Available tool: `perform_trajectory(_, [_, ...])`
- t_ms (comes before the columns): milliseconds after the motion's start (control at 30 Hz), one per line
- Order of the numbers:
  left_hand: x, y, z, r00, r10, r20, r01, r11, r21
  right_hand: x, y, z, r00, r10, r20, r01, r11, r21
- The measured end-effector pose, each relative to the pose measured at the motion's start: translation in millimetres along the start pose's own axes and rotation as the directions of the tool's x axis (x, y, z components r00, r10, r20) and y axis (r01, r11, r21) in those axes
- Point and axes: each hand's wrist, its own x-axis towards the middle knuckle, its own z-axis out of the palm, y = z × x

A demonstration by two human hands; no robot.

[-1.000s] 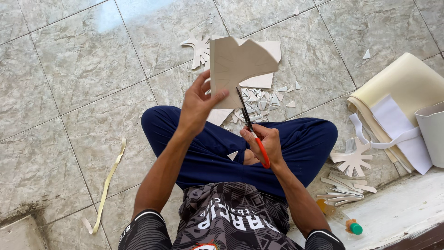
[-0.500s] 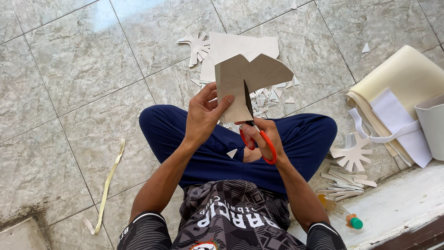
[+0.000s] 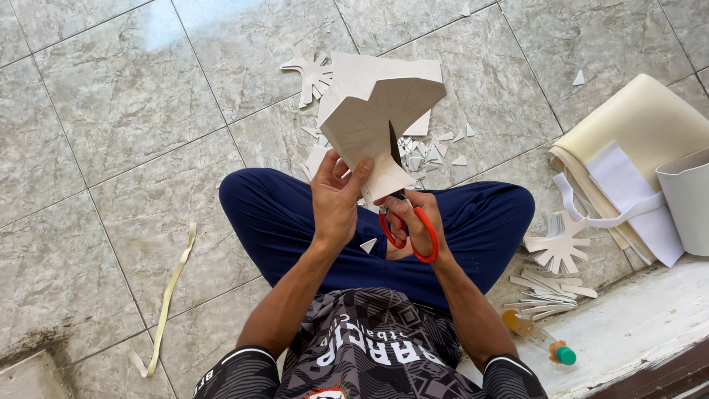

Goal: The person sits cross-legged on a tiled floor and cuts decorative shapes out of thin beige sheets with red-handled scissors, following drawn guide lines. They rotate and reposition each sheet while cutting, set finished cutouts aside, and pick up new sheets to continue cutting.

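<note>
Head view, as we see it:
- A strip [image 3: 171, 295] lies on the floor [image 3: 111, 148].
- Our left hand [image 3: 336, 199] has its fingers clamped on the card [image 3: 373, 111], held above our lap.
- Our right hand [image 3: 413, 225] grips red scissors [image 3: 406, 222], blades in the card.
- Cutouts [image 3: 557, 244] lie right.

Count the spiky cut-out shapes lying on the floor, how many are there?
2. One spiky cut-out lies on the tiles beyond the sheet in the left hand. The other spiky cut-out lies beside the person's right knee. More may hide under the sheet.
</note>
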Motion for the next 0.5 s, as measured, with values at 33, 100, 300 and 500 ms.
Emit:
perform_trajectory(33, [-2, -2, 3, 1.0, -0.008, -0.016, 0.008, 0.999, -0.04, 0, 2, 1, 1.0, -0.016, -0.003, 0.016, 1.0, 0.006])
perform_trajectory(100, [-2, -1, 7, 0.998, -0.028, -0.048, 0.022, 0.993, -0.119, -2, 5, 3, 0.999, 0.01, -0.039, -0.009, 1.0, 0.026])
perform_trajectory(300, [31, 33, -10, 0.978, -0.177, 0.112, 0.161, 0.977, 0.14, -4, 6, -5, 1.0, -0.003, -0.016, 0.003, 1.0, 0.015])
perform_trajectory(500, [18, 28, -2, 0.991, -0.006, 0.136, -0.005, 0.997, 0.083, -2, 6, -5, 0.998, -0.054, 0.016, 0.054, 0.999, 0.002])
